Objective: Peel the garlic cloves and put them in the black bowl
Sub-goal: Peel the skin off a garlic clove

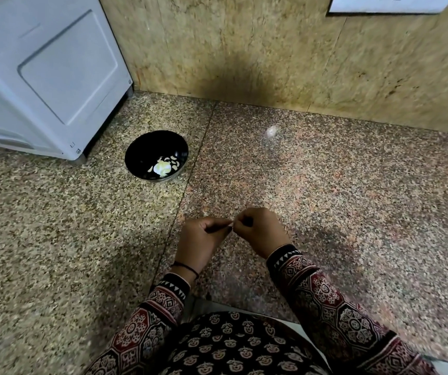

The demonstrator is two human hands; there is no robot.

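Black glossy round bowl (141, 148) sat well beyond the left hand (202, 239) and off to its left, with pale peeled garlic pieces (162, 167) in its bottom. The left hand and the right hand (259, 231) met fingertip to fingertip, both curled and pinching a small pale garlic clove (230, 226), mostly hidden. Peeling seemed under way. Next, the skin probably needed stripping off before a reach forward-left to the bowl.

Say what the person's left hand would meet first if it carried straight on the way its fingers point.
The left hand points across at the right hand. First in line is the small pale piece, likely a garlic clove, pinched between both hands; right behind it, the right hand's fingers.
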